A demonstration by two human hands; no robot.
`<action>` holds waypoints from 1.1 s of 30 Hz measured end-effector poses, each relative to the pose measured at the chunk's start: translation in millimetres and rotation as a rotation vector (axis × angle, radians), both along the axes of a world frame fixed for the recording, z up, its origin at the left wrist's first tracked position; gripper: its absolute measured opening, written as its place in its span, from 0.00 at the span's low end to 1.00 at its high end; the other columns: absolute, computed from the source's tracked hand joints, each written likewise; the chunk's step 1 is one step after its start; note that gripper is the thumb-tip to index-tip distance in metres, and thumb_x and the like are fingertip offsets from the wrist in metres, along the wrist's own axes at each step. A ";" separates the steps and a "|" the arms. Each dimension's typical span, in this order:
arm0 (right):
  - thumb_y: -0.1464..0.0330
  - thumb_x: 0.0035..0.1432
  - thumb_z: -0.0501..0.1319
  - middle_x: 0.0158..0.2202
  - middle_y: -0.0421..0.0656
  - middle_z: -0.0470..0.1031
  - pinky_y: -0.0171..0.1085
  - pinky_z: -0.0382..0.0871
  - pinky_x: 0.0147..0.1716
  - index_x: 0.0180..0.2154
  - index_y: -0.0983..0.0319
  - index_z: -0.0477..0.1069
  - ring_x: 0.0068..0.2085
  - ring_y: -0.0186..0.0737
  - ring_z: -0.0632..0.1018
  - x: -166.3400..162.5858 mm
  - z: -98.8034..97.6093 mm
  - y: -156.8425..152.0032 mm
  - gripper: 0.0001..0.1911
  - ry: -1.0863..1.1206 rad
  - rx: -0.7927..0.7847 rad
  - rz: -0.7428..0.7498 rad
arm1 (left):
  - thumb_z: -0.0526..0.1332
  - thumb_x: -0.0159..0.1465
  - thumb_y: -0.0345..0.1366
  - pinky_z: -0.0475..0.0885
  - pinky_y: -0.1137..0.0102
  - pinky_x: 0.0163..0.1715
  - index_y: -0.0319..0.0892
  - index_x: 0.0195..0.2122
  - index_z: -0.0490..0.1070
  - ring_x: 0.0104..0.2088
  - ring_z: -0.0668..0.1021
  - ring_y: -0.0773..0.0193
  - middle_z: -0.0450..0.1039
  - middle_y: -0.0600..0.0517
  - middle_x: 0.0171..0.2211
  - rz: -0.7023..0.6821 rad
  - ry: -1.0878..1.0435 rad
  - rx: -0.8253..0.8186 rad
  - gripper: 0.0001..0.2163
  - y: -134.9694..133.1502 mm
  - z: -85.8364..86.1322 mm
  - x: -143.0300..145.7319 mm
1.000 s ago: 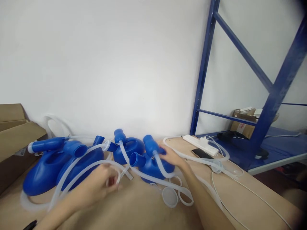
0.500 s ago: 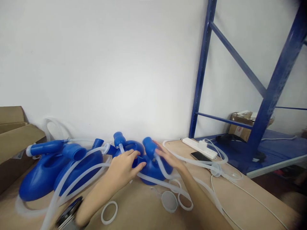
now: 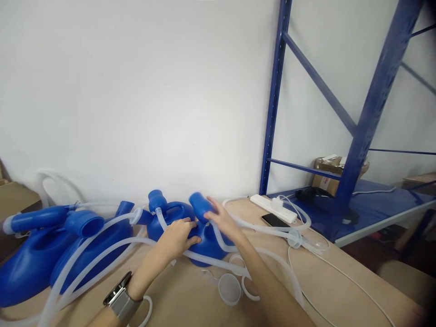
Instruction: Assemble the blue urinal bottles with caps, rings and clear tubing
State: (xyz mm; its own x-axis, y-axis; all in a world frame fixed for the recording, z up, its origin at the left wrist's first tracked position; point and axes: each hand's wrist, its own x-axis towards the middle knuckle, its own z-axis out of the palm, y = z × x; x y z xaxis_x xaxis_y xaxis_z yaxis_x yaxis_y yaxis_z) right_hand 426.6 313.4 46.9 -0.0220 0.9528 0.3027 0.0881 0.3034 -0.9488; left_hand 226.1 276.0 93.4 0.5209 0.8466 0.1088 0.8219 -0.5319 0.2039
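Observation:
In the head view, my left hand is closed over the neck of a blue plastic urinal bottle; the fingers hide most of that neck. My right hand grips the blue cup-shaped urinal head just above this bottle. A clear tube runs down from the head across the bottle. Right behind my left hand stands another blue bottle with its own cup-shaped head. Below my hands lies a round whitish cap with a ring beside it.
More blue bottles with long clear tubes crowd the left, beside a cardboard box. On the right are a white power strip, a phone and cables. A blue metal rack stands beyond the table.
The whole view has shifted, so most things appear farther left. My left fingers have closed down over the bottle's neck, and the blue head tilts more in my right hand.

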 end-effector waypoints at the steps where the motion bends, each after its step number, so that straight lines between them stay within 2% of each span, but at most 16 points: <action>1: 0.62 0.51 0.67 0.66 0.49 0.71 0.49 0.67 0.65 0.68 0.57 0.65 0.64 0.53 0.73 -3.1 -0.5 2.2 0.43 0.035 0.001 -0.035 | 0.66 0.67 0.41 0.73 0.56 0.48 0.41 0.50 0.80 0.51 0.81 0.41 0.79 0.41 0.48 0.012 -0.010 -0.001 0.13 -0.6 -1.1 0.6; 4: 0.62 0.51 0.63 0.64 0.52 0.71 0.46 0.76 0.54 0.73 0.60 0.54 0.56 0.52 0.78 -2.9 6.4 1.8 0.49 0.101 0.035 -0.097 | 0.66 0.68 0.44 0.73 0.52 0.51 0.40 0.57 0.76 0.55 0.79 0.38 0.78 0.38 0.52 0.058 -0.050 0.001 0.20 2.5 -7.8 1.1; 6: 0.62 0.49 0.64 0.69 0.52 0.65 0.42 0.77 0.51 0.74 0.60 0.52 0.59 0.52 0.76 3.9 19.8 -6.9 0.51 0.130 0.119 -0.094 | 0.63 0.69 0.49 0.71 0.51 0.56 0.38 0.67 0.66 0.60 0.76 0.39 0.74 0.35 0.58 0.077 -0.138 0.013 0.29 6.7 -8.7 -1.7; 8: 0.65 0.47 0.65 0.72 0.49 0.59 0.39 0.79 0.44 0.73 0.57 0.54 0.57 0.51 0.77 11.3 37.7 -22.3 0.52 0.092 0.175 0.014 | 0.60 0.70 0.52 0.70 0.52 0.60 0.38 0.73 0.54 0.63 0.73 0.44 0.68 0.34 0.64 0.062 -0.369 0.057 0.36 7.8 -0.5 -8.6; 9: 0.67 0.46 0.66 0.73 0.48 0.58 0.37 0.79 0.39 0.73 0.55 0.54 0.51 0.48 0.79 13.6 47.0 -31.5 0.52 0.034 0.157 0.115 | 0.59 0.71 0.52 0.71 0.53 0.60 0.39 0.73 0.51 0.63 0.73 0.47 0.66 0.35 0.65 0.038 -0.522 0.105 0.36 5.9 7.4 -13.6; 10: 0.69 0.46 0.65 0.73 0.47 0.58 0.36 0.79 0.34 0.73 0.53 0.55 0.46 0.45 0.81 14.3 55.7 -40.7 0.52 -0.036 0.120 0.225 | 0.59 0.71 0.51 0.72 0.55 0.58 0.41 0.72 0.52 0.61 0.74 0.49 0.67 0.37 0.64 0.006 -0.675 0.173 0.34 2.0 17.4 -19.4; 12: 0.72 0.45 0.64 0.72 0.45 0.61 0.34 0.78 0.32 0.72 0.51 0.59 0.43 0.42 0.81 10.7 69.8 -57.3 0.50 -0.171 0.075 0.378 | 0.59 0.71 0.49 0.75 0.62 0.51 0.45 0.63 0.63 0.55 0.77 0.55 0.71 0.43 0.58 -0.068 -0.846 0.361 0.23 -10.9 40.0 -32.0; 14: 0.73 0.46 0.63 0.69 0.43 0.65 0.36 0.79 0.37 0.70 0.51 0.62 0.48 0.45 0.81 2.4 78.7 -68.5 0.49 -0.262 0.111 0.422 | 0.60 0.72 0.45 0.74 0.68 0.41 0.45 0.43 0.71 0.42 0.78 0.61 0.74 0.50 0.43 -0.134 -0.791 0.515 0.09 -26.6 59.6 -43.8; 16: 0.74 0.46 0.61 0.68 0.42 0.68 0.40 0.79 0.47 0.69 0.51 0.65 0.57 0.50 0.77 -6.2 84.1 -74.9 0.47 -0.297 0.201 0.395 | 0.62 0.71 0.44 0.70 0.69 0.34 0.45 0.33 0.68 0.32 0.74 0.64 0.70 0.55 0.31 -0.131 -0.712 0.587 0.11 -39.8 70.7 -53.1; 19: 0.74 0.46 0.60 0.68 0.40 0.67 0.44 0.74 0.57 0.67 0.51 0.67 0.67 0.54 0.68 -12.7 92.1 -82.7 0.45 -0.308 0.266 0.377 | 0.65 0.68 0.48 0.72 0.68 0.33 0.45 0.41 0.71 0.32 0.76 0.62 0.73 0.55 0.33 -0.078 -0.699 0.553 0.12 -49.4 71.5 -62.7; 22: 0.74 0.48 0.58 0.68 0.38 0.66 0.47 0.72 0.60 0.68 0.48 0.66 0.66 0.54 0.68 -16.1 102.5 -96.1 0.44 -0.371 0.235 0.367 | 0.62 0.70 0.50 0.77 0.66 0.40 0.47 0.54 0.70 0.42 0.80 0.57 0.76 0.49 0.47 -0.102 -0.720 0.465 0.17 -49.0 64.7 -68.5; 25: 0.73 0.53 0.57 0.68 0.38 0.65 0.51 0.62 0.69 0.69 0.47 0.63 0.67 0.53 0.68 -29.3 106.2 -112.4 0.42 -0.437 0.262 0.317 | 0.57 0.74 0.47 0.78 0.65 0.45 0.46 0.64 0.65 0.50 0.79 0.55 0.75 0.46 0.52 -0.111 -0.695 0.498 0.21 -45.7 59.4 -69.8; 28: 0.65 0.61 0.63 0.67 0.43 0.66 0.55 0.60 0.70 0.72 0.48 0.59 0.67 0.57 0.68 -53.5 94.6 -120.1 0.39 -0.465 0.273 0.167 | 0.50 0.77 0.43 0.76 0.64 0.49 0.43 0.59 0.72 0.50 0.80 0.55 0.77 0.45 0.52 -0.122 -0.653 0.578 0.18 -44.3 56.6 -66.7; 30: 0.57 0.52 0.74 0.66 0.48 0.66 0.60 0.62 0.68 0.73 0.49 0.56 0.66 0.65 0.68 -67.4 82.8 -118.1 0.51 -0.472 0.270 0.069 | 0.48 0.78 0.42 0.76 0.64 0.49 0.41 0.54 0.75 0.49 0.81 0.56 0.78 0.44 0.51 -0.122 -0.646 0.621 0.18 -45.1 55.9 -63.9; 32: 0.57 0.44 0.80 0.66 0.49 0.67 0.62 0.63 0.67 0.73 0.49 0.55 0.66 0.68 0.68 -72.6 75.4 -113.2 0.59 -0.487 0.295 0.067 | 0.47 0.78 0.42 0.76 0.64 0.48 0.41 0.52 0.76 0.47 0.81 0.57 0.79 0.44 0.49 -0.122 -0.628 0.627 0.18 -46.7 55.9 -61.4; 33: 0.60 0.45 0.79 0.66 0.49 0.68 0.61 0.64 0.66 0.73 0.49 0.55 0.66 0.67 0.69 -71.2 74.9 -110.9 0.59 -0.508 0.321 0.096 | 0.48 0.78 0.42 0.76 0.64 0.46 0.41 0.52 0.76 0.45 0.82 0.57 0.79 0.45 0.47 -0.124 -0.617 0.625 0.18 -47.7 56.0 -60.3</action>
